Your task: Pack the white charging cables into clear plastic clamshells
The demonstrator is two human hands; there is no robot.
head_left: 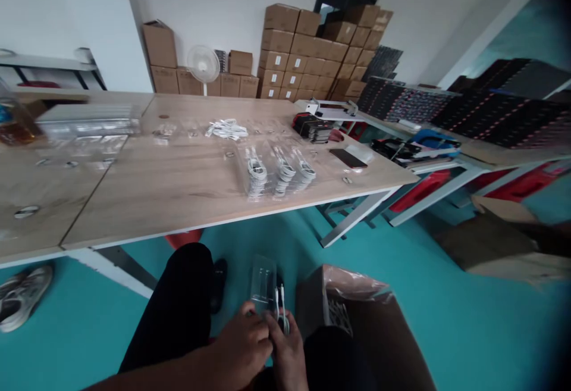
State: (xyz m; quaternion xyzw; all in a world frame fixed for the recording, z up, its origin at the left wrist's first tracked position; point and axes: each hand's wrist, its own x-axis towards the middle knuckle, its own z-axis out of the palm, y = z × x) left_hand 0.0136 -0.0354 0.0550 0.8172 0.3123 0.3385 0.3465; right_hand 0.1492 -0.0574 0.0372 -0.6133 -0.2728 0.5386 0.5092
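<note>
Low in front of my lap, my left hand (247,340) is closed on the near end of a clear plastic tray (263,278). My right hand (288,346) presses close beside it, its fingers wrapped round a coiled white cable (282,313) whose two plug ends point up. The hands meet, and the cable lies at the tray's near right side; whether it touches the tray I cannot tell. By my right knee stands an open cardboard box (392,337) lined with plastic, with white cables (339,315) inside.
On the wooden table (178,200) ahead lie clear packs of coiled cables (284,171), a loose cable pile (226,129), a dark phone (348,158) and stacked clear trays (87,122). Stacked cartons (303,52) and a fan (203,63) stand behind. Another carton (504,242) is at right.
</note>
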